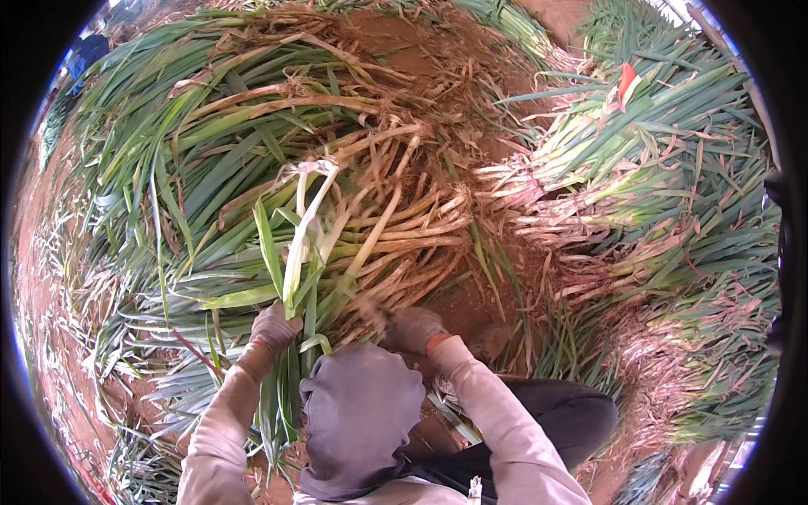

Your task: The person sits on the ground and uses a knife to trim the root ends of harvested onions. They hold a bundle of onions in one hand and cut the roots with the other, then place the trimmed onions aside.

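My left hand (276,326), in a grey glove, is closed round a few green onions (295,252). Their pale, cleaned stems point up and away, while long green leaves hang below the fist. To the right, my gloved right hand (412,330) is held low with its fingers curled in. A brownish wisp at its fingertips is smeared by motion, so I cannot tell what it is. Just beyond both hands lies a heap of uncleaned onions (404,240) with brown, soil-stained stems and roots.
Green leaves (160,160) of the heap spread out to the left. On the right lie rows of cleaner onions (606,202) with whitish-purple stems, a red-and-white scrap (626,87) among them. Bare brown soil (463,307) shows between. Dark grey cloth (362,412) covers the lower middle.
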{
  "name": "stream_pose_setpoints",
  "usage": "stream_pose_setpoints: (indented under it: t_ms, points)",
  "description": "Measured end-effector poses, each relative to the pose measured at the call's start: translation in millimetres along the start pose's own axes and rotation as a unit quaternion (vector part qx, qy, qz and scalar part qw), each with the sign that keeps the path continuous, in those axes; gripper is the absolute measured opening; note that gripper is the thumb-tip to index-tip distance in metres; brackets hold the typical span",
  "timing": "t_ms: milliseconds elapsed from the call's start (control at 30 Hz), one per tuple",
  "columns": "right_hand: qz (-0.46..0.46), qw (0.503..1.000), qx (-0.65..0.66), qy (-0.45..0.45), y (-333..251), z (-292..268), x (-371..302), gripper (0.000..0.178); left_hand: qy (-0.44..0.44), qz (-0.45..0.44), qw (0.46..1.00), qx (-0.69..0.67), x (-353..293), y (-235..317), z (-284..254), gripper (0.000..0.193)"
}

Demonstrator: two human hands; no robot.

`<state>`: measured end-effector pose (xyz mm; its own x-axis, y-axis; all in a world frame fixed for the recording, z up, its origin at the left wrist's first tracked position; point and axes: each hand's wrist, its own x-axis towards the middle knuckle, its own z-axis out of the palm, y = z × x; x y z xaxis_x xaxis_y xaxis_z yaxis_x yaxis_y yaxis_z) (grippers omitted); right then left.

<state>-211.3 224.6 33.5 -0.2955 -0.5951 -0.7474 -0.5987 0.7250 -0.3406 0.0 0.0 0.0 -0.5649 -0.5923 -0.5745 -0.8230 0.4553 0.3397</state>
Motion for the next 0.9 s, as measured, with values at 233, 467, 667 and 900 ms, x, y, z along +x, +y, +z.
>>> stream_pose_setpoints:
  t_ms: [233,467,667,900]
  points:
    - [0.085,0.992,0.06,0.073,-8,-46,47,0.062,0.014,0.0,1.0,0.01,1,-13,5,0.055]
    - [0.146,0.975,0.136,0.098,16,-71,114,0.052,-0.004,-0.001,1.0,0.016,2,-9,11,0.054]
    - [0.137,0.98,0.128,0.068,10,-106,112,0.053,-0.012,-0.025,1.0,0.001,-2,0,7,0.057]
    - [0.146,0.988,0.043,0.014,16,-113,111,0.047,0.006,-0.079,0.996,0.049,-4,15,21,0.055]
